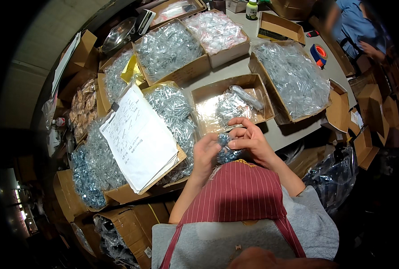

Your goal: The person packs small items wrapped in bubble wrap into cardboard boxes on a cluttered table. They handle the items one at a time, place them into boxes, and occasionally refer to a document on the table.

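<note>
In front of my apron, both hands hold a clear plastic bag of small bluish metal parts [229, 155]; the exact kind of part is too small to tell. My left hand [205, 153] is closed on the bag's left side. On its upper right, my right hand [252, 140] pinches with thumb and fingers, the index finger raised. Just beyond my hands stands a shallow cardboard box [199, 96], with a few clear bags of silvery metal pieces [234, 105] lying inside it.
Boxes heaped with bagged metal parts [168, 47] crowd the table [280, 134]. A clipboard with written sheets [139, 139] rests over the boxes at left. A tape roll [318, 54] and a bottle [251, 10] sit farther back. Another person in blue [358, 27] is at far right.
</note>
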{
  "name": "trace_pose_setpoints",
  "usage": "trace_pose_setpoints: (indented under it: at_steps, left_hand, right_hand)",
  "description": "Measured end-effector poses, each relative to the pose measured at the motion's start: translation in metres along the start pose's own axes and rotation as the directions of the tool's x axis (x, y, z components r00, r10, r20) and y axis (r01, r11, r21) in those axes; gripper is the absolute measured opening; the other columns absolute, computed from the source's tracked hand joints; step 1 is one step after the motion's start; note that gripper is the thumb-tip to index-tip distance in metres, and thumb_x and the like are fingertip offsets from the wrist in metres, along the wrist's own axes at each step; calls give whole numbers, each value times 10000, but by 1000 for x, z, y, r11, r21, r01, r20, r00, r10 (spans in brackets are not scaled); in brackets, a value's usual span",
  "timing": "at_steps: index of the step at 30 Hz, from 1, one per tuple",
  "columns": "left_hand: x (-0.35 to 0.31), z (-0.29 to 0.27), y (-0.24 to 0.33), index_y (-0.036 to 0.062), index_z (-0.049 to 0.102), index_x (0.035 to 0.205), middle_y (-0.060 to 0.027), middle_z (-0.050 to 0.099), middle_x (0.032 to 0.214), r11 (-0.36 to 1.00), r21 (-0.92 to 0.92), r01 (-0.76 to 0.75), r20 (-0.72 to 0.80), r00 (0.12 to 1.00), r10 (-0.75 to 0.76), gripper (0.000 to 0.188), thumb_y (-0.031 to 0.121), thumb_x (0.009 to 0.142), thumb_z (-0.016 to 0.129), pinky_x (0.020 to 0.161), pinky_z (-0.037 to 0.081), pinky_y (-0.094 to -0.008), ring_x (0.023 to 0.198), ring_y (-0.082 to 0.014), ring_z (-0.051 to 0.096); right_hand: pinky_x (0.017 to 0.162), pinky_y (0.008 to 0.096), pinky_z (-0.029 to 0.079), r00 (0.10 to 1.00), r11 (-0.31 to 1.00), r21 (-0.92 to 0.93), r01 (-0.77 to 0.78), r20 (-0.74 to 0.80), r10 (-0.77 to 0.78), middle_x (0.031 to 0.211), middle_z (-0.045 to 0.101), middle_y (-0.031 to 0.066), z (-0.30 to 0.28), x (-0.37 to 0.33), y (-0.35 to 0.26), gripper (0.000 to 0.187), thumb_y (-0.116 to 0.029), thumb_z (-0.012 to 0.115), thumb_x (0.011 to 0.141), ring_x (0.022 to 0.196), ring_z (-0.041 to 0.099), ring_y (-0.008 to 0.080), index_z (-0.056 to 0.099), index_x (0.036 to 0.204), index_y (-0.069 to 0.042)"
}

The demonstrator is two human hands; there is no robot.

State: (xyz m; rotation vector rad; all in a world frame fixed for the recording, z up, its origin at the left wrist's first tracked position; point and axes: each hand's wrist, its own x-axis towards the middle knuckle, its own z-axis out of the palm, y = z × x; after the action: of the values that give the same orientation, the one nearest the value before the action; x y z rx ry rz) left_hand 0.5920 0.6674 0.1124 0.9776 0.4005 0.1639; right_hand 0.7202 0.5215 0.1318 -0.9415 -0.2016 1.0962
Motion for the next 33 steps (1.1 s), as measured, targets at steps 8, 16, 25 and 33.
trace_pose_setpoints:
  at_steps: [8, 16, 25, 33]
  left_hand:
    - [-1, 5, 4, 5, 570, 1037, -53, 650, 950, 998, -49, -29, 9, 1000, 29, 274, 194, 858, 653, 765, 507, -251, 823, -104, 611]
    - [-1, 1, -2, -20, 588, 1051, -98, 682, 975, 994, -107, -30, 19, 999, 32, 251, 139, 859, 622, 785, 528, -265, 854, -138, 653]
    - [-1, 3, -1, -13, 607, 1039, -92, 685, 956, 998, -65, -9, -18, 1000, 8, 225, 116, 860, 654, 794, 556, -282, 845, -143, 668]
    - [0, 7, -2, -42, 638, 985, -88, 680, 842, 998, -61, -26, -93, 995, 21, 164, 103, 943, 573, 711, 511, -247, 748, -125, 636]
  right_hand:
    - [767, 249, 555, 1000, 999, 40, -25, 3, 25, 906, 673, 69, 9, -3, -3, 551, 85, 694, 805, 832, 680, 126, 461, 1296, -4]
    - [752, 251, 557, 1000, 999, 41, -30, -3, 30, 901, 676, 71, 8, -4, -4, 545, 80, 695, 802, 826, 681, 125, 468, 1292, 3]
    - [783, 272, 536, 1000, 1000, 17, 11, -25, -11, 902, 690, 77, 2, -4, -4, 541, 43, 721, 794, 847, 673, 135, 495, 1283, -6]
    - [756, 251, 537, 1000, 999, 35, 8, -30, -7, 898, 691, 63, 3, -3, -2, 468, 49, 680, 842, 829, 679, 120, 490, 1267, 1]
